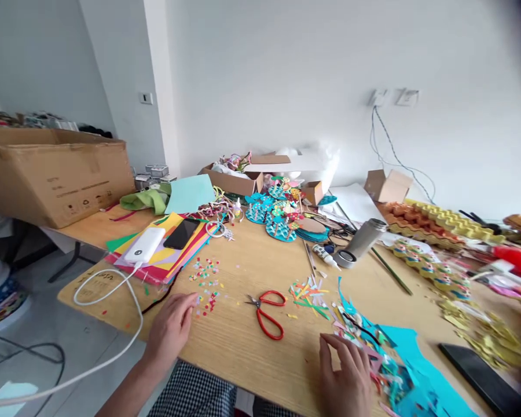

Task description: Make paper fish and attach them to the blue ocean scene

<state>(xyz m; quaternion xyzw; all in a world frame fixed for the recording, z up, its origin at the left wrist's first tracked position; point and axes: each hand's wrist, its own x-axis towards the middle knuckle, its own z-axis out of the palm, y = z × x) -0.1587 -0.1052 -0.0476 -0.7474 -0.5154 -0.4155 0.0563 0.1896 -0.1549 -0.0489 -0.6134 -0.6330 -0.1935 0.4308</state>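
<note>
My left hand (171,324) rests on the table's front edge, fingers loosely bent, their tips at a scatter of tiny coloured paper dots (207,284). Nothing shows in it. To the right, my right hand (347,370) leans on the tabletop with bent fingers and the thumb apart, and it is empty too. It is beside a heap of paper scraps and blue paper (421,365). Between the hands lie scissors with red handles (269,315), their blades slightly parted and pointing left. Thin coloured paper strips (310,295) lie beyond my right hand.
Coloured paper sheets (173,260) carry a white power bank (145,245) and a phone (181,233). Blue paper crafts (280,223) stand at the back. A glue bottle (325,256), a steel flask (364,240), egg trays (429,226) and a black phone (480,376) are on the right.
</note>
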